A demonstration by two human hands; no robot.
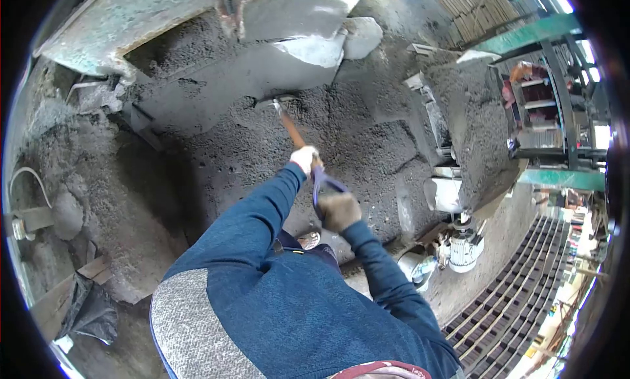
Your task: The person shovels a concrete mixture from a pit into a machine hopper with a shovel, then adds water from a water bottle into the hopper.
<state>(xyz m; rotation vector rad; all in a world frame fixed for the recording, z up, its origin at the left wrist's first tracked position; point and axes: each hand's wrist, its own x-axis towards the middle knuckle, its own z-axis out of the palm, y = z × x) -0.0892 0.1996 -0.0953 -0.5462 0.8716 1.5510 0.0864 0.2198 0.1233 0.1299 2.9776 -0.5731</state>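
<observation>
A shovel [291, 128] with a wooden shaft and a purple handle points away from my body, its blade end in dark gravelly material [243, 143]. My left hand [304, 160], in a pale glove, is wrapped round the lower part of the shaft. Nearer my body and to the right, my right hand [341, 211], in a brownish glove, is closed on the purple handle. Much of the blade is hidden in the grey material.
A rusty metal hopper [131, 26] edges the top left. On the right are a motor [463, 253], a green frame beam [563, 178] and a heap of grey material [484, 116]. Rows of dark blocks [518, 274] lie at lower right. Black plastic [92, 310] lies lower left.
</observation>
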